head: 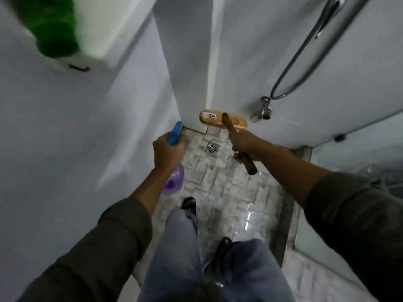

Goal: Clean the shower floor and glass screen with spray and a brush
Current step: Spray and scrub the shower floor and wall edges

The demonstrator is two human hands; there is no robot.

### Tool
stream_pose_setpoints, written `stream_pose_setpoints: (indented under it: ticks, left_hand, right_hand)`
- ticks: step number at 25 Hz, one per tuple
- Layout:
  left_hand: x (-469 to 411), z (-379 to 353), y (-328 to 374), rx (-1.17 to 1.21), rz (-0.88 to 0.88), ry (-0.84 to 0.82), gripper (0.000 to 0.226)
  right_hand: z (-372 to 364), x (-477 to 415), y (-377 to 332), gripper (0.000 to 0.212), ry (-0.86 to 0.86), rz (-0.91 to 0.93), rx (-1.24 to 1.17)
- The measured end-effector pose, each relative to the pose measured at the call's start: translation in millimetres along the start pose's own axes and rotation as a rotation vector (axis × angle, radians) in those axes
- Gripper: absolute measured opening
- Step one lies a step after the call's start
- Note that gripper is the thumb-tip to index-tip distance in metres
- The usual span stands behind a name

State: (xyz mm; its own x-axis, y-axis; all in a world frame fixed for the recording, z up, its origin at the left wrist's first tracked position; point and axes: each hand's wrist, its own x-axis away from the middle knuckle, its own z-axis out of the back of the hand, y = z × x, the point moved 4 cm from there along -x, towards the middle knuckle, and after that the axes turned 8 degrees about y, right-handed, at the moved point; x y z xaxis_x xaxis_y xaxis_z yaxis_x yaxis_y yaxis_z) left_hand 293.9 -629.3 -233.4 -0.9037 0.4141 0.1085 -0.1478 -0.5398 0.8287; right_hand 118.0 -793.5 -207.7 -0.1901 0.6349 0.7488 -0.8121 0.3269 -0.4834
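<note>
Standing in the stall, jeans and sandalled feet (189, 205) at the bottom of the view on the shower floor (218, 188), stone-pattern tile, some glare near the right foot so wetness is hard to judge. Left hand (166, 154) wrapped round the neck of the spray bottle (174, 179): purple body hangs below the fist, blue trigger head sticks out forward toward the left wall corner. Can't tell if a finger is on the trigger. Right hand (243, 144) clenched on the brush handle (248, 165), butt end poking out behind the fist. Handle's long axis runs from the fist forward and slightly left, over the drain (212, 147) side of the floor, to the brush head (222, 122). Head lies crosswise to the handle, right at the foot of the far wall; bristles down, contact with the tile looks likely but isn't certain. Right hand is the nearer one to the head, the bottle sits just left of it. Next stroke probably pulls back along the handle axis toward the feet. Glass screen (366, 149) is off to the right, well apart from the brush. Tap (262, 112) and hose (305, 62) are on the far wall, green bottle (54, 29) up left.
</note>
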Motion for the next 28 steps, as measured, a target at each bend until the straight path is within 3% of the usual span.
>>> stream_pose_setpoints:
  ticks: [6,11,15,21,28]
  left_hand:
    - [-88.7,-95.8,-164.4,-0.238,-0.076,-0.09,0.029]
    - [-131.5,-177.0,-309.0,-0.266,0.013,-0.13,0.029]
    - [-151.8,-227.4,-393.9,-0.215,0.066,-0.102,0.031]
    - [-142.3,-267.1,-464.3,-0.126,0.083,-0.05,0.033]
    - [-111.4,-263.2,-491.9,-0.111,0.026,-0.046,0.039]
  right_hand:
    - [-87.4,-161.1,53.7,0.019,0.037,0.064,-0.092]
    - [-193.8,-298.3,141.2,0.011,0.009,0.056,-0.09]
    - [-264.9,-385.5,205.8,0.019,-0.067,-0.018,-0.091]
    - [-321.0,-444.7,241.8,0.025,-0.024,0.126,-0.029]
    - [-339.8,-440.7,283.5,0.023,-0.037,0.118,0.132]
